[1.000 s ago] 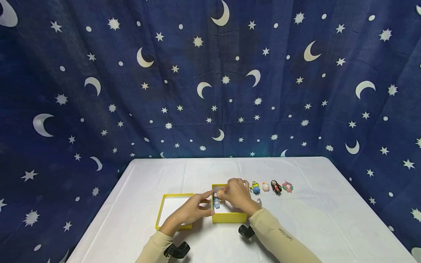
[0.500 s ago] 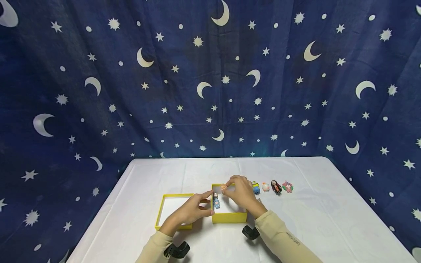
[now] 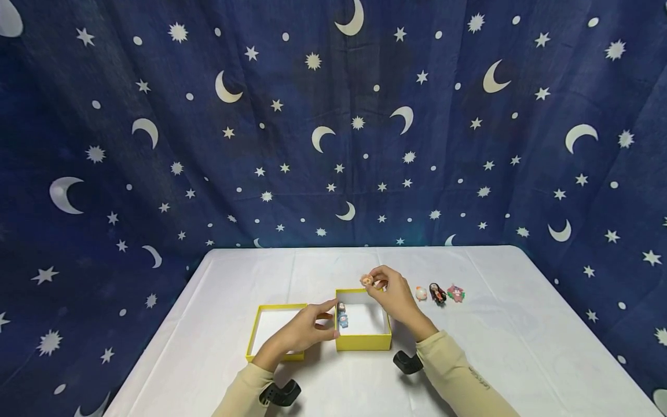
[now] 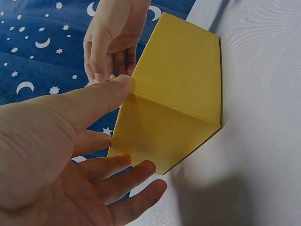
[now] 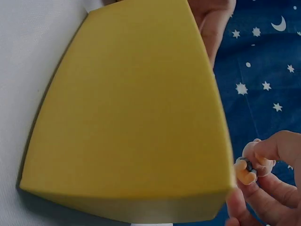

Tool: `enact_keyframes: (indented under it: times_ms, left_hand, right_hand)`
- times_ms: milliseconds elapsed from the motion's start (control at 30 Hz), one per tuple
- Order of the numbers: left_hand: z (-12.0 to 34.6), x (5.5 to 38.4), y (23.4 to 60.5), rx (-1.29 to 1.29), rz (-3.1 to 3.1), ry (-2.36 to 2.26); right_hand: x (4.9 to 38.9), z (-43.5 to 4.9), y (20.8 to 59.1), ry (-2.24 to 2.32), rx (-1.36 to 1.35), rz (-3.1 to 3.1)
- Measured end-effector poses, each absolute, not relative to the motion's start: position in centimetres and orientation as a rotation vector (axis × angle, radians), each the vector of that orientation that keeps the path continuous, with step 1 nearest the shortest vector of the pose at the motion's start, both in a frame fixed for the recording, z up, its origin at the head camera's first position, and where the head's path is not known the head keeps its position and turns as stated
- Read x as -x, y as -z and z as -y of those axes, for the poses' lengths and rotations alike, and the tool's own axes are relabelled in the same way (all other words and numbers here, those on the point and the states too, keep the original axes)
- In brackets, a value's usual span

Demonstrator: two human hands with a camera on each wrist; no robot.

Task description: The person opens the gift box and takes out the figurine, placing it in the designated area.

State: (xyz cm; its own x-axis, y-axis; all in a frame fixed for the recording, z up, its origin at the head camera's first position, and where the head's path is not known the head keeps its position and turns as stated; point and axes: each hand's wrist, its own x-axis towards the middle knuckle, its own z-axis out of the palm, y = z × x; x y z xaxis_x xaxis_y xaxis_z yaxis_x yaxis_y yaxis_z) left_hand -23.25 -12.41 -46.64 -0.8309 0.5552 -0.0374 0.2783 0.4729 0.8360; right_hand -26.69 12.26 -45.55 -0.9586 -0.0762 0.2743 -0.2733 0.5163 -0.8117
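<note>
My right hand [image 3: 394,296] pinches a small peach-coloured figurine [image 3: 367,280] between thumb and fingers, just above the far rim of the yellow box [image 3: 363,343]. In the right wrist view, the figurine [image 5: 257,159] shows a round head and a dark band. My left hand [image 3: 304,331] touches the left side of the box, with the thumb [image 4: 110,92] at a top corner and the other fingers fairly straight along the wall. Inside the box, a dark-topped figurine [image 3: 341,307] and a blue figurine [image 3: 343,321] lie against the left wall.
A shallow yellow-edged lid [image 3: 268,327] lies left of the box, partly under my left hand. To the right are a white-and-orange toy [image 3: 421,293], a black-haired doll [image 3: 438,294] and a pink-and-green toy [image 3: 456,293]. A starry curtain [image 3: 333,145] hangs behind the white table [image 3: 490,347].
My right hand has lifted the peach figurine out of the box, up and to the right. A yellow-and-blue toy is now hidden behind that hand. My left hand stays at the box.
</note>
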Motion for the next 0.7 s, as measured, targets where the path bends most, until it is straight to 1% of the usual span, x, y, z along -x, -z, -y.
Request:
enact_keyframes:
  times_ms: [133, 267, 433, 700]
  left_hand:
    - [12.4, 23.3, 46.7, -0.708, -2.413, -1.302]
    - [12.4, 23.3, 46.8, -0.714, -2.399, -1.321]
    - [12.4, 23.2, 46.8, -0.724, -2.392, -1.335]
    - [12.4, 23.2, 46.7, -0.708, -2.405, -1.311]
  right_hand:
    - [26.8, -12.7, 45.4, -1.508, -0.291, 2.551]
    - [26.7, -13.1, 45.4, -1.478, -0.288, 2.602]
    - [26.7, -13.4, 45.6, -1.421, -0.345, 2.634]
    - [26.8, -14.0, 45.9, -1.457, -0.377, 2.602]
